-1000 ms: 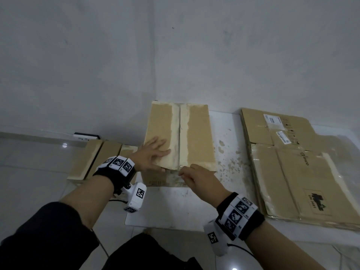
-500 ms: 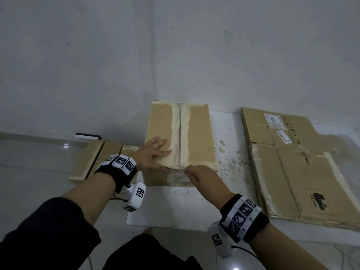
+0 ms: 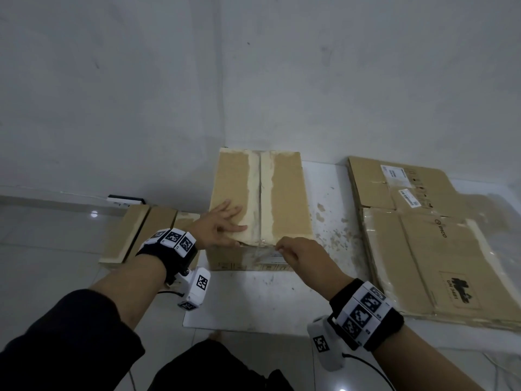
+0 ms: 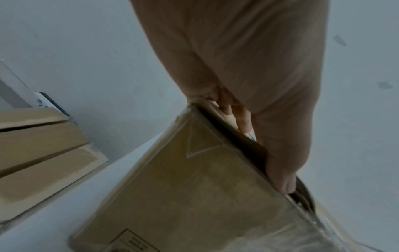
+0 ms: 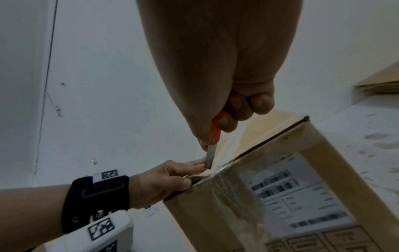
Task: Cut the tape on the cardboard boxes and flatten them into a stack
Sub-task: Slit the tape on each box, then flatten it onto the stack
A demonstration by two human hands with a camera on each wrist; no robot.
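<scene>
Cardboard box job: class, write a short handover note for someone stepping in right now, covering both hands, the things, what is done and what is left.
Left hand: fingers spread flat on the box top, thumb at its near edge.
Right hand: grips an orange-handled knife, blade at the near top edge by the centre seam.
Done: flattened boxes stacked at right.
Left: cut this box's tape, flatten it, stack it; more cardboard lies at left.

Both bare arms reach forward, each with a black wrist band. The left hand point(image 3: 222, 225) lies flat with its fingers spread, thumb hooked over an edge. The right hand point(image 3: 300, 253) is curled into a fist, its grip tight around a small orange-handled knife point(image 5: 213, 145) pointing down.
</scene>
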